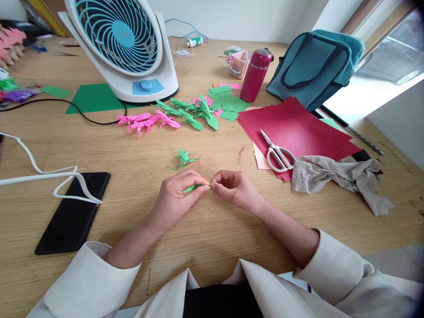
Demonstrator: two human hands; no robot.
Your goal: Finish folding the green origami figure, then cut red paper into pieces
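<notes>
Over the middle of the wooden table, my left hand [180,192] pinches a small folded green paper piece [191,188], most of it hidden by the fingers. My right hand [233,189] pinches the same piece at its right end, so the fingertips of both hands nearly meet. Just beyond lies a finished-looking green origami figure [183,157] with thin legs. Farther back rest several pink origami figures [145,121] and, to their right, several longer green origami figures [188,112]. Green paper slips [232,105] are stacked beside those.
A fan [145,86] stands at the back left, its dark cable running left. Black phone [73,214] and white cord [68,172] lie at left. On the right are red paper sheets [298,128], scissors [280,157], a cloth [334,174], a red flask [255,75] and a teal bag [314,66].
</notes>
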